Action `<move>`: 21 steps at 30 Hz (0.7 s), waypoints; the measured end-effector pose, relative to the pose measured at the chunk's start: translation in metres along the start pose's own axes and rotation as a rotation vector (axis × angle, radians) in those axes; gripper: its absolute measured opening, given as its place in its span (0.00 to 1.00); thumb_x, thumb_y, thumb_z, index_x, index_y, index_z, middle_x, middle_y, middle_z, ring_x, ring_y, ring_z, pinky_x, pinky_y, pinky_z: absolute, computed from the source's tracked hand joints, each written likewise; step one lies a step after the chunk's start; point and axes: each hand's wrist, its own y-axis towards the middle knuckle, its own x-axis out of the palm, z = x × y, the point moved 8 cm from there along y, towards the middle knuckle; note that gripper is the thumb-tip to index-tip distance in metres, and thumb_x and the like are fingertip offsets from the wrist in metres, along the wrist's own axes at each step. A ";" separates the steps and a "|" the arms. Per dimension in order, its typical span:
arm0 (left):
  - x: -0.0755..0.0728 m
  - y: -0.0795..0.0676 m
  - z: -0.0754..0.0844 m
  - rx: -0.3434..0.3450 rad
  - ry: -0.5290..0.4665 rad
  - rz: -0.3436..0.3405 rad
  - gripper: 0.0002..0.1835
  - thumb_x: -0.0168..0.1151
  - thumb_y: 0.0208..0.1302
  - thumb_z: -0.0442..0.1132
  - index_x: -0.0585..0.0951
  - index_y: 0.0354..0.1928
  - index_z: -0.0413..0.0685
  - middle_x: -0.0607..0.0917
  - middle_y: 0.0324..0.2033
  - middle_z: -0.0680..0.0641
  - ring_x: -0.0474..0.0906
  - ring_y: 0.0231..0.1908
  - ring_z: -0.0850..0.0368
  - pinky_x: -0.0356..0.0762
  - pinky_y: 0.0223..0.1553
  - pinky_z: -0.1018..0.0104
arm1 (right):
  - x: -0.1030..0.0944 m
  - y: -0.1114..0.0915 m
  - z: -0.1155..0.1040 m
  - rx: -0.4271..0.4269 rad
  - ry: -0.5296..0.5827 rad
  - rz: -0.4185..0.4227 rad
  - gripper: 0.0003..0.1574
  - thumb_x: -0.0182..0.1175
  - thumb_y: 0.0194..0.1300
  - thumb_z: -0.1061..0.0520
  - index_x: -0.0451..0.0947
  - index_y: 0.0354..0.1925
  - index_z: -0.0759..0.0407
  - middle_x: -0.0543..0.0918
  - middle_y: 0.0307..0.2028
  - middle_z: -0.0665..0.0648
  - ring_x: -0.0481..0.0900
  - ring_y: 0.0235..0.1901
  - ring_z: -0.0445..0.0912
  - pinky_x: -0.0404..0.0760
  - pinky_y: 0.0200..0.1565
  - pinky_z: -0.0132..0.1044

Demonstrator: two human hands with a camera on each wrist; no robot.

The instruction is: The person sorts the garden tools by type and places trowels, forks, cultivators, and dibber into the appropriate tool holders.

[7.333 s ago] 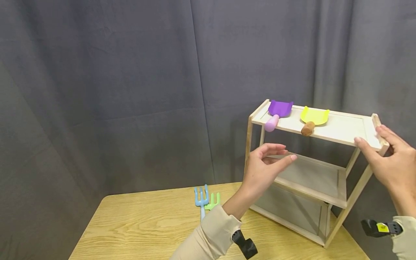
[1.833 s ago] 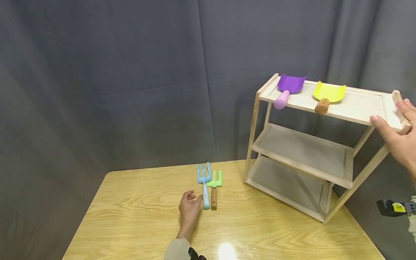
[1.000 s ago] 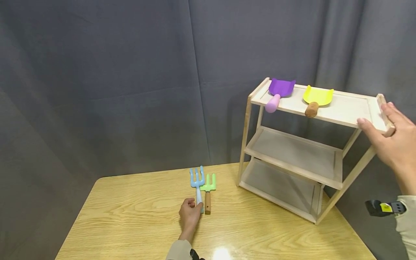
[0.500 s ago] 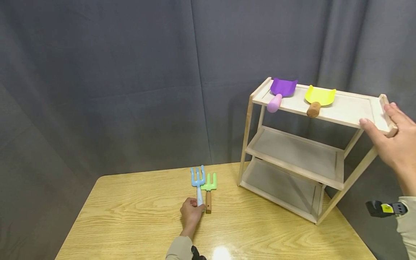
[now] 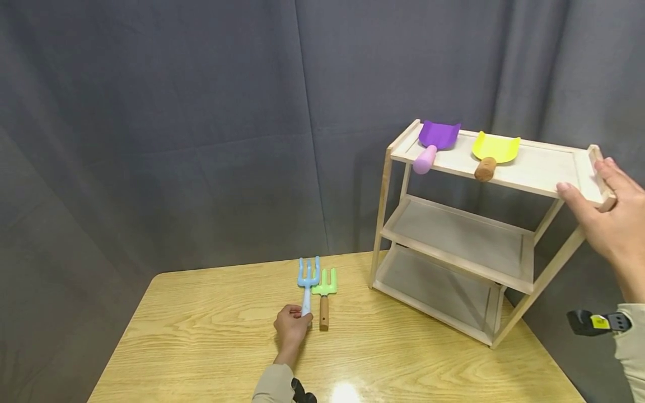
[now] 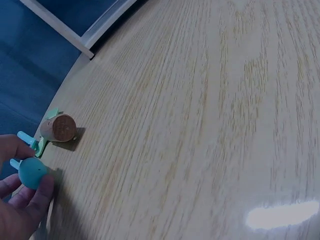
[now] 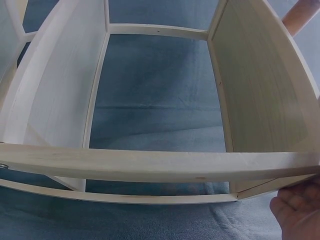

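In the head view my left hand (image 5: 292, 330) pinches the handle end of a light-blue toy hand fork (image 5: 307, 280), its tines pointing away from me. The left wrist view shows thumb and fingers round the fork's blue rounded end (image 6: 33, 173). Close on its right lies a green hand fork (image 5: 325, 289) with a brown handle; the tine heads overlap. My right hand (image 5: 617, 210) grips the top right corner of a three-tier wooden shelf (image 5: 456, 263), thumb on the front edge. In the right wrist view its fingers are partly hidden behind the frame.
On the top tier lie a purple scoop (image 5: 439, 135) with a pink handle and a yellow scoop (image 5: 496, 148) with a brown handle, both handles jutting past the front edge. A dark curtain (image 5: 201, 140) hangs behind the wooden table (image 5: 201, 336).
My left hand has come down from beside the shelf to the table and taken hold of the blue fork. The fork's handle has just swung slightly left. My right hand stays at the shelf corner.
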 end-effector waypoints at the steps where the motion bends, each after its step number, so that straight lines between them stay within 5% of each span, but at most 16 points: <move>1: 0.000 0.000 0.000 -0.002 -0.003 -0.002 0.13 0.71 0.43 0.27 0.81 0.33 0.33 0.83 0.24 0.45 0.80 0.28 0.51 0.79 0.26 0.63 | 0.000 0.000 0.000 0.000 0.000 -0.001 0.40 0.63 0.61 0.49 0.66 0.67 0.63 0.64 0.67 0.61 0.58 0.69 0.47 0.52 0.68 0.34; 11: 0.004 0.004 -0.013 -0.102 -0.103 -0.067 0.14 0.69 0.47 0.28 0.81 0.38 0.32 0.85 0.25 0.42 0.83 0.20 0.52 0.79 0.19 0.69 | 0.001 0.000 0.000 0.004 0.015 0.012 0.40 0.63 0.60 0.50 0.66 0.67 0.62 0.64 0.68 0.59 0.58 0.69 0.45 0.50 0.68 0.32; 21: 0.003 0.002 -0.015 -0.173 -0.241 -0.149 0.15 0.70 0.53 0.28 0.79 0.43 0.30 0.86 0.27 0.42 0.84 0.26 0.49 0.84 0.27 0.64 | 0.001 -0.001 0.000 -0.006 0.052 0.027 0.39 0.64 0.60 0.53 0.67 0.66 0.65 0.65 0.67 0.62 0.59 0.68 0.44 0.51 0.68 0.32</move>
